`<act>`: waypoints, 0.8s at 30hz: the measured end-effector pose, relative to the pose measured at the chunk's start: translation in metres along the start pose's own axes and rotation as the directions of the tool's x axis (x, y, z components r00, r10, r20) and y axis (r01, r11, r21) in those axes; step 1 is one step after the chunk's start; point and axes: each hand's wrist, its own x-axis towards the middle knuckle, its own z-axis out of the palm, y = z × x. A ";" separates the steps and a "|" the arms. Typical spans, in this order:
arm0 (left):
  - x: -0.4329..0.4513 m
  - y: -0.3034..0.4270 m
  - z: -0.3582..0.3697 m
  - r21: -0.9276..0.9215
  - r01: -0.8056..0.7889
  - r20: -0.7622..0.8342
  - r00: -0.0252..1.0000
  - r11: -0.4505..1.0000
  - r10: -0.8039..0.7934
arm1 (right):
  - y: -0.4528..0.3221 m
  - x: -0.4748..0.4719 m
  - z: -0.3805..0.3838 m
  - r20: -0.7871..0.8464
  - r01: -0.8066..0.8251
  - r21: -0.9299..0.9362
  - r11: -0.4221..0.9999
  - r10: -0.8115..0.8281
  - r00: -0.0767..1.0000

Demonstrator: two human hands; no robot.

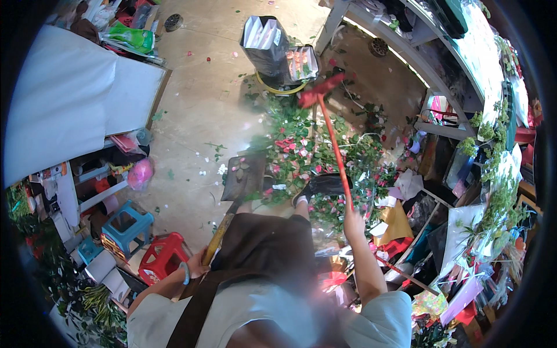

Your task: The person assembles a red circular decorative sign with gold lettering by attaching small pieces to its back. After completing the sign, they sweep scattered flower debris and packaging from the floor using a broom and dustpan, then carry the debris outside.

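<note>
My left hand [200,264], with a pale bracelet at the wrist, is closed around the yellowish handle of a shovel [219,239]. The flat dark shovel blade [246,176] rests on the floor ahead of my feet, a few leaves and petals on it. In my right hand [354,225] is the red stick of a broom [336,150], which slants up and away. Its red head [321,90] lies beyond the litter, close to a black bucket. Cut green leaves, stems and pink and white petals [300,143] cover the floor around my shoes.
The black bucket [263,54] holds paper-wrapped orange flowers [300,63]. A white-topped table [87,95] stands left, above blue [126,228] and red plastic stools [163,256]. To the right are a workbench [435,39] and wrapping paper [394,224].
</note>
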 end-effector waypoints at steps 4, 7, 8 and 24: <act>-0.001 0.006 -0.043 0.097 0.234 -0.041 0.972 0.967 -0.231 | -0.004 -0.093 0.025 0.215 -0.110 0.147 0.983 0.077 0.973; 0.014 -0.051 -0.081 0.256 0.286 -0.030 0.957 0.923 -0.288 | -0.012 -0.147 -0.002 0.153 -0.154 0.462 0.873 0.092 0.984; 0.007 -0.031 -0.087 0.127 0.331 0.030 0.941 0.935 -0.337 | -0.018 -0.168 -0.007 0.175 -0.176 0.475 0.862 0.104 0.979; -0.028 -0.058 -0.112 0.756 0.617 -0.388 0.692 0.220 -0.608 | -0.123 -0.005 0.065 0.142 0.176 0.141 0.974 -0.196 0.970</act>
